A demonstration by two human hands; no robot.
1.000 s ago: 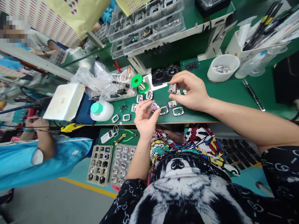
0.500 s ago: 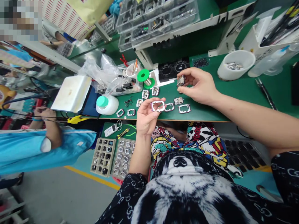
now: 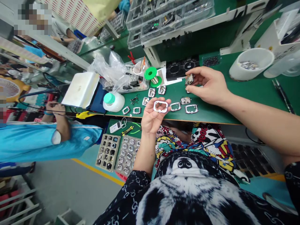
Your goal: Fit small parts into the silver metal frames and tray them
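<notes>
My left hand [image 3: 152, 117] holds a white rounded frame [image 3: 161, 107] with an open middle, pinched near the front edge of the green bench. To the right and farther back, my right hand [image 3: 209, 84] grips a small metal part [image 3: 189, 79] between thumb and fingers. Between the hands lie an empty frame [image 3: 175, 107], a filled metal part [image 3: 186, 100] and another frame [image 3: 191, 108]. Left of them are two filled frames [image 3: 151, 92] [image 3: 162, 90] and two open frames [image 3: 126, 110] [image 3: 136, 110].
A green solder spool [image 3: 150, 73], a bottle with a green cap [image 3: 113, 102] and a bin of bags [image 3: 124, 82] stand at the left. Tweezers [image 3: 283, 95] and a white cup [image 3: 252, 65] are at the right. A person in blue [image 3: 47, 140] sits at the left.
The whole view has shifted, so the bench items appear farther right. Both hands keep their hold, and the metal part in my right hand looks slightly turned.
</notes>
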